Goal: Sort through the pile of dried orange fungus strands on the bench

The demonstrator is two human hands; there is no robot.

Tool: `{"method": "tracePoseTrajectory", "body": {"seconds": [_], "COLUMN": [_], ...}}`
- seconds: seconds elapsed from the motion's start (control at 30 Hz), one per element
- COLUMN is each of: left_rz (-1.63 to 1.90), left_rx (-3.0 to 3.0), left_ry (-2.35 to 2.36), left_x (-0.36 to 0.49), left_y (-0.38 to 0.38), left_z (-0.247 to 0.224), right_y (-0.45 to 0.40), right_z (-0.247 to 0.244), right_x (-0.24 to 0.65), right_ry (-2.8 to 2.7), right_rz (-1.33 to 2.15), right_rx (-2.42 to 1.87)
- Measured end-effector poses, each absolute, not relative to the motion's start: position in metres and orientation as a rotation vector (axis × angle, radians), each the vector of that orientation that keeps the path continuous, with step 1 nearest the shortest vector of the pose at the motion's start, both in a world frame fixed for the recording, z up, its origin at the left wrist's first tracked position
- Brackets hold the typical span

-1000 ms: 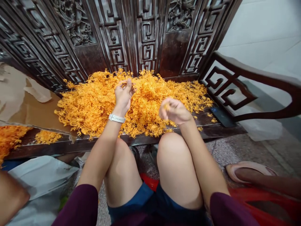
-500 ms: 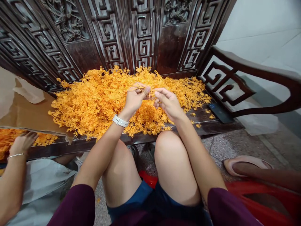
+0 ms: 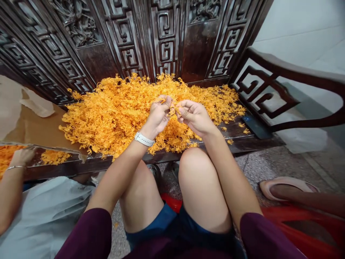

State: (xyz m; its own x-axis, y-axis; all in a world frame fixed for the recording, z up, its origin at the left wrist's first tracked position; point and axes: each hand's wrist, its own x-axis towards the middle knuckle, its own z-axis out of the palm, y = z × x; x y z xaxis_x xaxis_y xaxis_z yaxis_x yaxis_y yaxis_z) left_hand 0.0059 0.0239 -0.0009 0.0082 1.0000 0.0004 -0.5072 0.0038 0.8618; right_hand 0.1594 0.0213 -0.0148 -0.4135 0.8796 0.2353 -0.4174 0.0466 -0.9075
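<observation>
A wide heap of small orange stringy pieces [image 3: 107, 111] covers much of the dark wooden bench. Over its middle, my left hand [image 3: 159, 114] pinches an orange piece between thumb and fingers; a white watch band circles that wrist. Close beside it on the right, my right hand [image 3: 193, 117] has its thumb and fingers closed on an orange strand. The strands between the two sets of fingertips are thin and blend with the heap, so their exact shape is hard to tell.
Cardboard [image 3: 40, 126] divides the bench at left, where another person's hand [image 3: 24, 156] touches more orange pieces. A dark phone [image 3: 257, 126] lies near the right armrest [image 3: 296, 75]. Carved panels rise behind. At lower right are a sandalled foot [image 3: 285, 189] and a red stool [image 3: 304, 223].
My right hand's fingers have closed on an orange strand, and my hands are nearer each other. The other person's hand at left has shifted slightly. The view has moved a little.
</observation>
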Motion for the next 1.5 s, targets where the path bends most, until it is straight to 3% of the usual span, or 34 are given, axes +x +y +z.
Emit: {"method": "tracePoseTrajectory", "body": {"seconds": [0.33,0.7,1.07,1.3,1.5], "left_rz": [1.213,1.428,1.594,1.575,1.580], "left_rx": [0.964,0.787,0.571,0.545,0.659], "left_ry": [0.619,0.584,0.411,0.476,0.710], "left_x": [0.002,0.021,-0.001,-0.020,-0.025], "left_y": [-0.006,-0.009,0.012,0.027,0.034], "left_z": [0.013,0.018,0.017,0.015,0.011], "right_y": [0.011,0.013,0.003,0.016,0.048], "right_z": [-0.005,-0.008,-0.007,-0.024,-0.027], "right_x": [0.177,0.169,0.157,0.163,0.176], "right_ry": [-1.376,-1.243,-1.375,-1.626,-0.859], "right_rz": [1.740,1.619,1.680,1.793,1.503], "right_rx": [-0.246,-0.236,0.368,0.015,-0.597]}}
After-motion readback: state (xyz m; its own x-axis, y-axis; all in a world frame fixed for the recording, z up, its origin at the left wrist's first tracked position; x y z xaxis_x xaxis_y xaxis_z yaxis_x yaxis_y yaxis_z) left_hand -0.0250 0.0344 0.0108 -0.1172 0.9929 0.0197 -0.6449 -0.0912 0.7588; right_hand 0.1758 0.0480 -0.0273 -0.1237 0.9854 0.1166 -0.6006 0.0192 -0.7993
